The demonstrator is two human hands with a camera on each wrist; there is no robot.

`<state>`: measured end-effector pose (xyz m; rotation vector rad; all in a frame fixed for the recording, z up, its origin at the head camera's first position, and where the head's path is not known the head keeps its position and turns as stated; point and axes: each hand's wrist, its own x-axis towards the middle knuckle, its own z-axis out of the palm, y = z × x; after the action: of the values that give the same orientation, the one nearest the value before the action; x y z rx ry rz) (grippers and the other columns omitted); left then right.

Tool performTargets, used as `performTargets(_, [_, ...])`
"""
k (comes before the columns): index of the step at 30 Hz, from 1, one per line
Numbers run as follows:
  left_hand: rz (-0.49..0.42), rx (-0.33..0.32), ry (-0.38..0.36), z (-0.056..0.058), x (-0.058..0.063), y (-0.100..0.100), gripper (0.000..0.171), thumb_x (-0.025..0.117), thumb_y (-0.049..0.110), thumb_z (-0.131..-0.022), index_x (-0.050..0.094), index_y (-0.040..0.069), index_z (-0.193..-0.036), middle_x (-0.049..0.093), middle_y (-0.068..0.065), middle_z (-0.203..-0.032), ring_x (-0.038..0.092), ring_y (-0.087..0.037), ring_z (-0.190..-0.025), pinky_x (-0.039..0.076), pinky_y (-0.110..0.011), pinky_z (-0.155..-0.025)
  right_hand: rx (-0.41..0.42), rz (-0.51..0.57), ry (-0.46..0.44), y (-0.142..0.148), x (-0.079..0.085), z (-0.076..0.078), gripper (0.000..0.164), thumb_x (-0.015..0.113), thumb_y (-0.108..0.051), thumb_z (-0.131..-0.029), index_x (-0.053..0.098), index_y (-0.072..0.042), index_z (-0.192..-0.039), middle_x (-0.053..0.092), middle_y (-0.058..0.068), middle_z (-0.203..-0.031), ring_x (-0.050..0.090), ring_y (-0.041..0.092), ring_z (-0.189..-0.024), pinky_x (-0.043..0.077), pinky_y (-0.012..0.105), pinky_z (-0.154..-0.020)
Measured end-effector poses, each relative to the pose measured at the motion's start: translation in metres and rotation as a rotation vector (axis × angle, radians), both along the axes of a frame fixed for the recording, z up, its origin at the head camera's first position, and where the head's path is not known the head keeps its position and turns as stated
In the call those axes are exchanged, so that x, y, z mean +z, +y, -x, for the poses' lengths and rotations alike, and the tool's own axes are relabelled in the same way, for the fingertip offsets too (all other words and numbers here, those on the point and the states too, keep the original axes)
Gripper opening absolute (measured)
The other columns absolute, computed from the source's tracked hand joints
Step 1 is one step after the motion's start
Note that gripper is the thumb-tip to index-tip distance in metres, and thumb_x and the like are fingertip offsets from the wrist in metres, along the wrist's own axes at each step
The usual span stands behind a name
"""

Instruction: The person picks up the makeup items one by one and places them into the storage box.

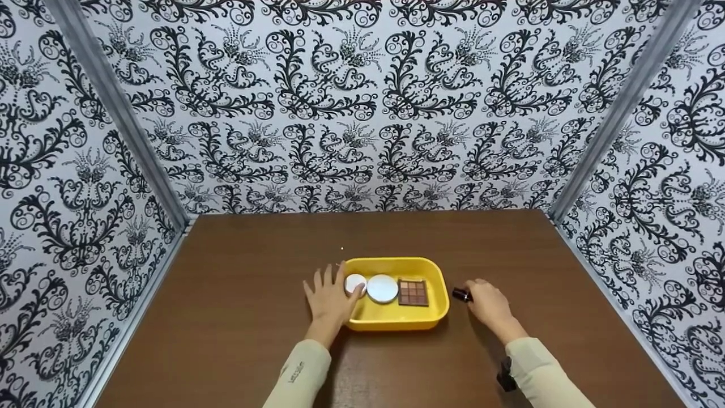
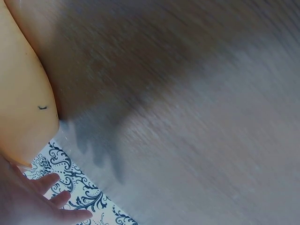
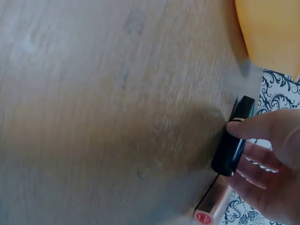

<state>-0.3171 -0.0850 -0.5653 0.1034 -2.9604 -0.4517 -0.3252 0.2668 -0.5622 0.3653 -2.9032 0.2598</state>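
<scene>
A yellow tray (image 1: 396, 326) holds a small white round case (image 1: 355, 283), a larger white round case (image 1: 383, 289) and an eyeshadow palette (image 1: 413, 293) with brown pans. My left hand (image 1: 328, 300) rests at the tray's left rim, fingers spread outside and the thumb reaching inside over the small case. To the right of the tray, my right hand (image 1: 488, 303) pinches a black lipstick (image 3: 228, 152) with a thin gold band between thumb and fingers. A rose-gold tube (image 3: 215, 201) with a red end label lies just beside the fingers; whether they touch it, I cannot tell.
The brown wooden table (image 1: 243, 272) extends around the tray. Walls with black-and-white scroll patterns (image 1: 362, 113) enclose it at the back and both sides, with grey strips (image 1: 119, 107) along the corners.
</scene>
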Motion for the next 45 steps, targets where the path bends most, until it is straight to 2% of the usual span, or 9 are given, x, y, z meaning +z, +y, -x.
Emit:
performTargets(9, [0.003, -0.001, 0.012, -0.001, 0.000, -0.001, 0.077, 0.042, 0.070, -0.093, 0.035, 0.025, -0.156, 0.040, -0.013, -0.158, 0.031, -0.040, -0.148, 0.018, -0.069, -0.118, 0.001, 0.030, 0.013, -0.005, 0.009, 0.002, 0.028, 0.076, 0.000, -0.080, 0.071, -0.002, -0.107, 0.070, 0.018, -0.102, 0.069, 0.039, -0.093, 0.059, 0.052, -0.077])
performTargets(16, [0.009, -0.003, 0.009, -0.002, 0.000, -0.001, 0.077, 0.041, 0.071, -0.094, 0.032, 0.027, -0.157, 0.039, -0.013, -0.158, 0.031, -0.041, -0.148, 0.020, -0.070, -0.117, -0.043, 0.066, 0.017, -0.016, 0.023, 0.005, 0.024, 0.074, -0.003, -0.083, 0.071, -0.003, -0.107, 0.069, 0.016, -0.099, 0.069, 0.040, -0.090, 0.058, 0.054, -0.077])
performTargets(22, [0.016, -0.002, 0.009, -0.002, -0.001, -0.002, 0.077, 0.042, 0.071, -0.093, 0.034, 0.026, -0.156, 0.040, -0.013, -0.158, 0.031, -0.040, -0.148, 0.019, -0.070, -0.117, -0.044, 0.076, 0.024, -0.029, 0.037, 0.007, 0.023, 0.071, -0.003, -0.086, 0.071, -0.003, -0.109, 0.068, 0.016, -0.099, 0.069, 0.039, -0.091, 0.058, 0.054, -0.078])
performTargets(26, [0.010, -0.003, 0.010, -0.002, -0.001, -0.002, 0.077, 0.042, 0.071, -0.093, 0.034, 0.026, -0.156, 0.040, -0.013, -0.158, 0.031, -0.040, -0.148, 0.019, -0.070, -0.117, -0.034, 0.100, 0.044, -0.039, 0.044, 0.008, 0.023, 0.072, -0.006, -0.087, 0.071, -0.004, -0.110, 0.068, 0.015, -0.100, 0.069, 0.039, -0.092, 0.058, 0.055, -0.079])
performTargets(33, [0.008, 0.002, 0.013, -0.002, -0.001, -0.001, 0.077, 0.041, 0.071, -0.093, 0.033, 0.027, -0.156, 0.039, -0.013, -0.158, 0.031, -0.040, -0.148, 0.019, -0.070, -0.117, 0.030, 0.122, 0.077, -0.059, 0.050, 0.007, 0.025, 0.075, -0.009, -0.086, 0.072, -0.005, -0.110, 0.069, 0.014, -0.103, 0.069, 0.036, -0.096, 0.057, 0.053, -0.084])
performTargets(38, [0.009, 0.007, 0.004, -0.001, -0.001, 0.000, 0.077, 0.041, 0.070, -0.094, 0.031, 0.029, -0.157, 0.038, -0.013, -0.159, 0.030, -0.040, -0.149, 0.018, -0.069, -0.118, 0.059, 0.080, 0.065, -0.074, 0.055, 0.003, 0.029, 0.078, -0.010, -0.084, 0.070, -0.003, -0.111, 0.069, 0.015, -0.103, 0.069, 0.035, -0.096, 0.058, 0.051, -0.085])
performTargets(45, [-0.005, 0.008, 0.016, 0.000, 0.000, 0.001, 0.069, 0.051, 0.057, -0.094, 0.036, 0.028, -0.155, 0.040, -0.012, -0.157, 0.029, -0.039, -0.148, 0.018, -0.070, -0.117, 0.083, 0.100, 0.013, -0.094, 0.054, -0.002, 0.029, 0.077, -0.009, -0.085, 0.072, -0.008, -0.114, 0.070, 0.012, -0.108, 0.070, 0.034, -0.099, 0.058, 0.050, -0.085])
